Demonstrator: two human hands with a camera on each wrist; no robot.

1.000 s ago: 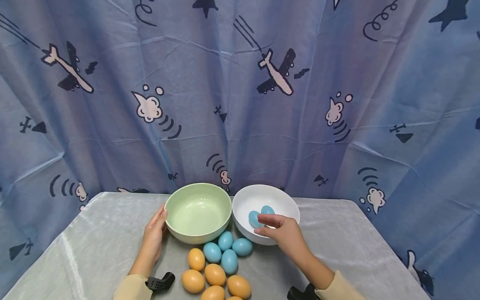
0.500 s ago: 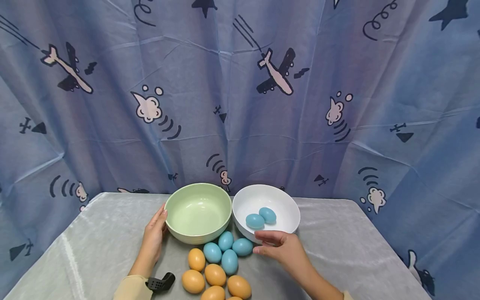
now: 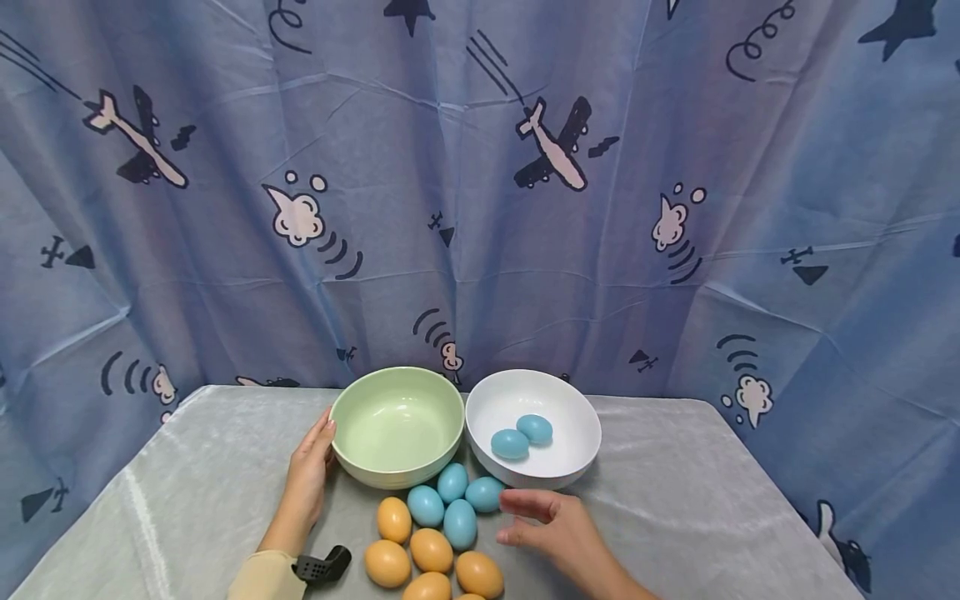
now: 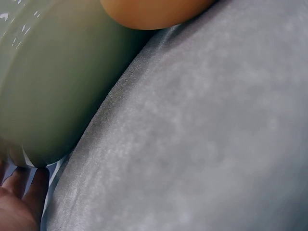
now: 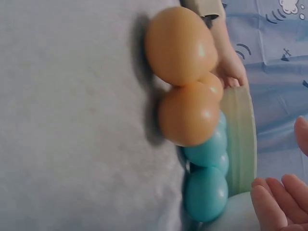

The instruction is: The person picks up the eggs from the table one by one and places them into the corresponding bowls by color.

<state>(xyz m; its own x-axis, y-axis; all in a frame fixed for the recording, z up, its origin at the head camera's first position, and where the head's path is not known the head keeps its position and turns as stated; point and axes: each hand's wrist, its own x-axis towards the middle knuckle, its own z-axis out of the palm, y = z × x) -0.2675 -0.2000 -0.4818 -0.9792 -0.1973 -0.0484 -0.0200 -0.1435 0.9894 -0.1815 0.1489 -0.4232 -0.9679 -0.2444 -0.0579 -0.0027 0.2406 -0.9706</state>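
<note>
Fingers and thumb apart, a right hand is just beside four blue eggs, head view; a left hand touches a green bowl, two blue eggs in a white bowl. Left wrist: fingertips against green bowl. Right wrist: thumb apart from fingers.

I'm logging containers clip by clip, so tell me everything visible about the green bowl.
The green bowl is round and pale green, with a smooth, glossy surface that could be ceramic or plastic. It stands upright on the grey cloth, its open top showing nothing inside. The person's left hand touches its left side. The white bowl sits close on its right; whether the rims touch is unclear. Blue eggs lie just in front.
</note>
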